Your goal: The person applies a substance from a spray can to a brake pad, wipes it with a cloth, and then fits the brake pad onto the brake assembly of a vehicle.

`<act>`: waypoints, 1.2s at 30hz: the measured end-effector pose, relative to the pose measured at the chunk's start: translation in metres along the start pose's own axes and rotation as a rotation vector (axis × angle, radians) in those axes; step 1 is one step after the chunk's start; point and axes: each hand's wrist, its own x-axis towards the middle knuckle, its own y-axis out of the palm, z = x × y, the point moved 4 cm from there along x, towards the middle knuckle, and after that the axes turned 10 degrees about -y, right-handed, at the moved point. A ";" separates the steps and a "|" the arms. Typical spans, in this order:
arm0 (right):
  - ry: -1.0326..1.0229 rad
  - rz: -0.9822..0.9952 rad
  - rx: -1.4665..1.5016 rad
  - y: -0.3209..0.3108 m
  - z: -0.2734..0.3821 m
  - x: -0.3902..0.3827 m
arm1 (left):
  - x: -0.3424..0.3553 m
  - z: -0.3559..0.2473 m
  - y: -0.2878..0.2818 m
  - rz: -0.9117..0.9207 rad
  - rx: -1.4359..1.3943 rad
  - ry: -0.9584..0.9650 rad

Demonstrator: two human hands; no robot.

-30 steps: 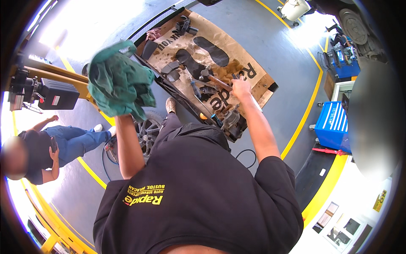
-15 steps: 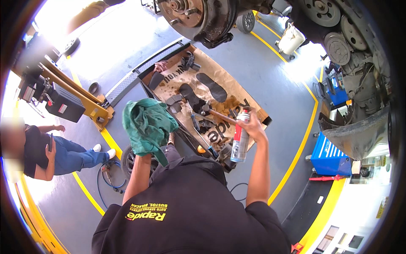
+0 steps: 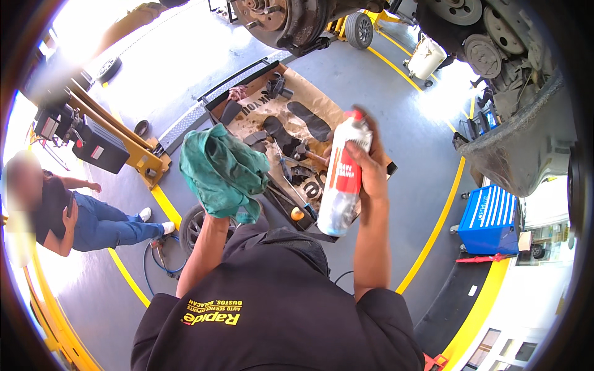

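car workshop | bare wheel hub (image 3: 263, 17) | yellow lift (image 3: 142, 161) | blue tool chest (image 3: 487, 221)

I note that the right hand (image 3: 370, 170) has drawn back from the paper-lined tray (image 3: 307, 93), and its spray can (image 3: 346, 173) has risen since 0.5 seconds ago. Compared with 1 second ago, the left hand (image 3: 216, 222) has brought the green cloth (image 3: 221, 167) inward.

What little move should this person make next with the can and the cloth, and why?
Probably bring the spray can a little closer to the green cloth: the right hand grips the can with its red top upward, the left hand holds up the bunched cloth, and a gap lies between the two.
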 end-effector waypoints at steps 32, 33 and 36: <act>-0.503 0.098 -0.643 0.111 0.086 0.072 | 0.005 -0.066 -0.012 0.263 -0.145 -0.030; -0.570 0.116 -0.685 0.114 0.094 0.073 | 0.009 -0.067 -0.014 0.248 -0.108 -0.019; -0.499 0.139 -0.790 0.119 0.099 0.070 | 0.017 -0.072 -0.015 0.244 -0.048 -0.004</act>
